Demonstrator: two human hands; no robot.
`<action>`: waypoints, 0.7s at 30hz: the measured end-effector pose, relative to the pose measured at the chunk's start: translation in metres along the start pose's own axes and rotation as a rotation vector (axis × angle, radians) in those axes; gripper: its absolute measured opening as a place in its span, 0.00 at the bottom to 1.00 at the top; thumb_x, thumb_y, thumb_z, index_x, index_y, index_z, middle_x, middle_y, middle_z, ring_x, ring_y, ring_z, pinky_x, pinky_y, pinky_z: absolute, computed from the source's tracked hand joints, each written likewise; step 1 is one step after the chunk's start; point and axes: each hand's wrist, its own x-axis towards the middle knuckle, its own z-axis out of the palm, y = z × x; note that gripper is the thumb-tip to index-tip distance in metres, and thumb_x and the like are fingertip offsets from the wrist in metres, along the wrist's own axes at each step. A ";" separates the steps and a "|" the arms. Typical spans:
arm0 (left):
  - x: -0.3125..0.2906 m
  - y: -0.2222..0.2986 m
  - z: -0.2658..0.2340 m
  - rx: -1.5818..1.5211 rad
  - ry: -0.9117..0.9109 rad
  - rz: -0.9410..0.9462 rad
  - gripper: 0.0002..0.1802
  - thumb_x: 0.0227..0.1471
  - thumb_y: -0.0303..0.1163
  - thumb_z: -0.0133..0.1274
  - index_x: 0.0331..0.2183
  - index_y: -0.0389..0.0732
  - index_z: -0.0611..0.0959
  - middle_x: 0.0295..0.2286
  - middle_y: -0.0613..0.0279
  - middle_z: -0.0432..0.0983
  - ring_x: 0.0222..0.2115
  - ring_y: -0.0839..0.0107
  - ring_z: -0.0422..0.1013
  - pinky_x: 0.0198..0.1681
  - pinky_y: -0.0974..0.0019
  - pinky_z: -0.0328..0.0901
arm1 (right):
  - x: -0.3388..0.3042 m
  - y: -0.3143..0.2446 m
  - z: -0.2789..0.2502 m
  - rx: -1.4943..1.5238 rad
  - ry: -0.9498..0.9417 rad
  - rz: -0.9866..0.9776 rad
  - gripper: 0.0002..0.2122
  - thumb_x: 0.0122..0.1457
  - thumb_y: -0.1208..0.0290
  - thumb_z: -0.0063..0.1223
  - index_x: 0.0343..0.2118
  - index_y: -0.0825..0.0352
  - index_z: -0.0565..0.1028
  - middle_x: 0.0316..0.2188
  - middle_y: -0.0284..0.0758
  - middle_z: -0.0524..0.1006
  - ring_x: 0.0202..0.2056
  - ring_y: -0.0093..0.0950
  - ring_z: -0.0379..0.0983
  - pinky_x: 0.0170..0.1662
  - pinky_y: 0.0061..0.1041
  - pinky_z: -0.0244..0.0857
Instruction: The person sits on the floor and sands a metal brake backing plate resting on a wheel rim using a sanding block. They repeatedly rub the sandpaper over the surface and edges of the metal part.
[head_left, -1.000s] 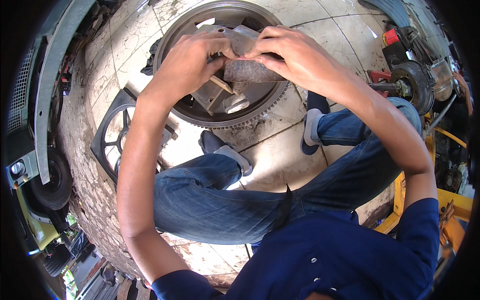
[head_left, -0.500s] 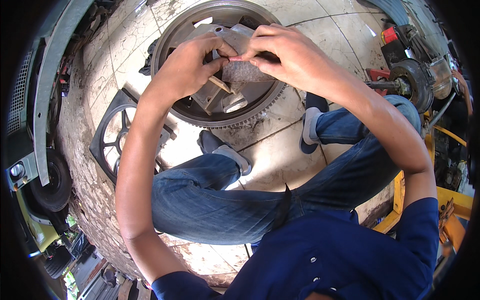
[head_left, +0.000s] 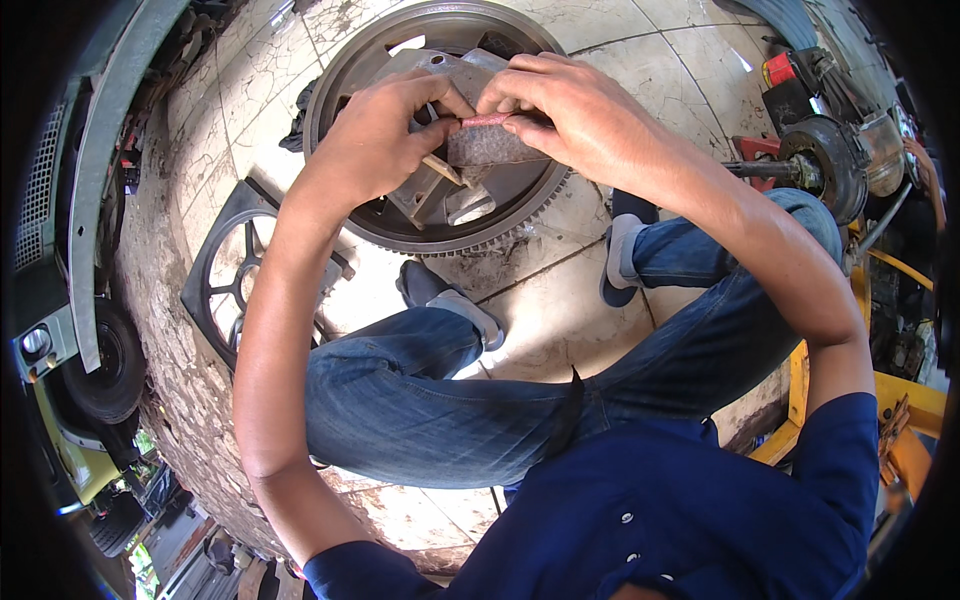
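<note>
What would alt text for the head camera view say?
A person's left hand and right hand pinch the reddish edge of a rough grey piece above a large toothed metal wheel on a tiled floor. Blue jeans show below.

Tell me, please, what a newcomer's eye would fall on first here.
Probably the big toothed metal wheel lying on the tiled floor at top centre. Over it, the left hand and right hand pinch a grey piece with a reddish upper edge. Next might come the black spoked frame left of the wheel.
</note>
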 end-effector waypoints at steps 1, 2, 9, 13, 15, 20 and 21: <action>0.000 0.000 0.000 0.021 0.001 0.011 0.11 0.54 0.27 0.59 0.42 0.39 0.83 0.35 0.58 0.78 0.38 0.64 0.73 0.44 0.62 0.66 | -0.001 0.001 0.001 0.019 0.009 0.008 0.10 0.56 0.75 0.61 0.41 0.62 0.78 0.40 0.33 0.77 0.44 0.36 0.76 0.49 0.37 0.71; 0.001 -0.001 0.001 0.011 -0.004 0.008 0.11 0.54 0.27 0.59 0.42 0.39 0.83 0.35 0.57 0.78 0.38 0.63 0.73 0.44 0.62 0.66 | -0.002 0.001 0.002 0.038 0.018 0.016 0.10 0.56 0.74 0.61 0.42 0.62 0.78 0.40 0.34 0.77 0.44 0.36 0.76 0.48 0.37 0.71; 0.000 -0.003 0.003 -0.001 0.029 0.031 0.12 0.53 0.26 0.59 0.41 0.36 0.82 0.36 0.56 0.78 0.38 0.64 0.73 0.44 0.62 0.66 | -0.003 0.004 0.002 0.081 -0.015 0.065 0.09 0.57 0.72 0.60 0.41 0.63 0.78 0.38 0.35 0.77 0.41 0.37 0.76 0.46 0.38 0.72; -0.006 -0.002 0.005 -0.058 0.090 -0.023 0.14 0.53 0.28 0.60 0.43 0.36 0.81 0.36 0.57 0.79 0.38 0.65 0.74 0.45 0.62 0.67 | -0.002 0.004 0.002 0.150 0.009 0.085 0.08 0.58 0.74 0.58 0.41 0.64 0.78 0.35 0.38 0.78 0.39 0.37 0.77 0.43 0.37 0.71; -0.007 -0.001 0.008 -0.112 0.123 -0.080 0.14 0.51 0.31 0.61 0.41 0.37 0.82 0.35 0.53 0.80 0.37 0.59 0.76 0.43 0.59 0.68 | -0.002 0.005 0.001 0.217 0.023 0.101 0.08 0.58 0.74 0.58 0.41 0.65 0.79 0.34 0.39 0.79 0.38 0.37 0.78 0.42 0.36 0.71; -0.005 0.002 0.010 -0.098 0.171 -0.042 0.14 0.52 0.33 0.61 0.40 0.38 0.83 0.34 0.53 0.82 0.35 0.59 0.78 0.42 0.59 0.69 | -0.002 0.006 -0.002 0.336 -0.008 0.140 0.11 0.58 0.80 0.56 0.45 0.69 0.77 0.37 0.36 0.78 0.36 0.24 0.76 0.43 0.26 0.70; -0.004 0.002 0.011 -0.116 0.179 -0.048 0.14 0.52 0.33 0.61 0.41 0.38 0.84 0.34 0.53 0.82 0.34 0.60 0.78 0.42 0.60 0.69 | -0.002 0.007 -0.003 0.332 -0.016 0.143 0.11 0.58 0.80 0.56 0.45 0.69 0.77 0.37 0.36 0.78 0.36 0.24 0.76 0.43 0.26 0.70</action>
